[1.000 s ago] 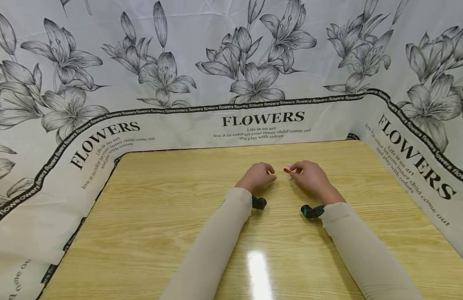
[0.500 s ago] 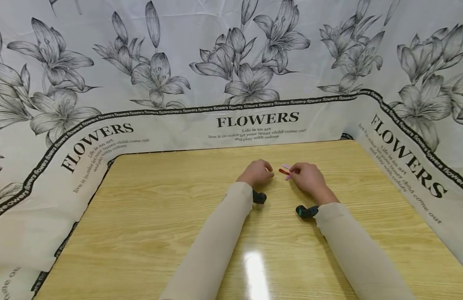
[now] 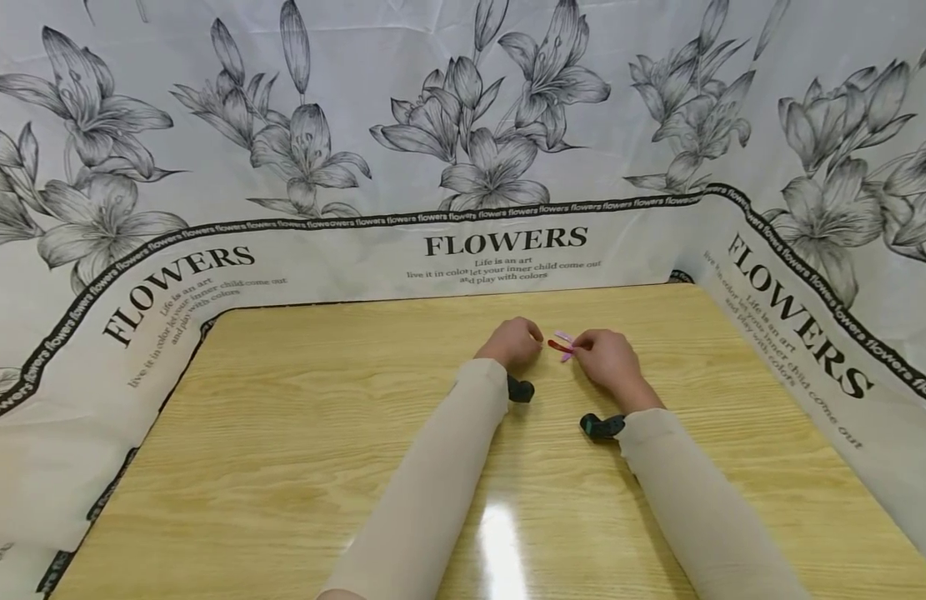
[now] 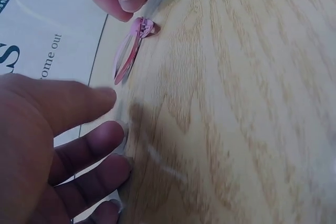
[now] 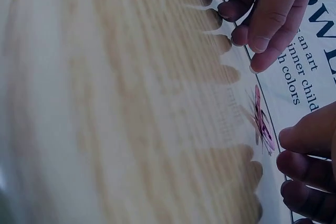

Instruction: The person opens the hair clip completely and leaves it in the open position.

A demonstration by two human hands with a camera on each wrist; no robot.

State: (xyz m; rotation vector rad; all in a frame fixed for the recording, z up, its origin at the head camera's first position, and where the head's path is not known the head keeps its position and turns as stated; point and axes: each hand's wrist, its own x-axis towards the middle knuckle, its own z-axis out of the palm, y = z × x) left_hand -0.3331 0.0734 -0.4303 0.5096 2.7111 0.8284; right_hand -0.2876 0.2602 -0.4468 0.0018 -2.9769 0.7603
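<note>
A small pink and red hair clip [image 3: 563, 344] lies between the two hands on the wooden table; its pink end [image 4: 140, 26] faces my right hand. My right hand [image 3: 607, 358] is just beside that end. Both wrist views show a narrow gap between its fingertips and the clip [image 5: 262, 124]. On the other side, my left hand [image 3: 513, 343] stays near the long narrow ends of the clip, thumb and fingers loosely bent and apart [image 4: 58, 145], holding nothing.
The wooden table [image 3: 320, 433] has a glossy light reflection near its front. White cloth [image 3: 508, 250] printed with flowers and lettering stands along the back and both sides. Dark wrist devices [image 3: 602, 426] hang under both forearms.
The head view has shifted slightly right. More of the clip shows as my right hand has drawn back a little from it. My left hand has come closer to the clip.
</note>
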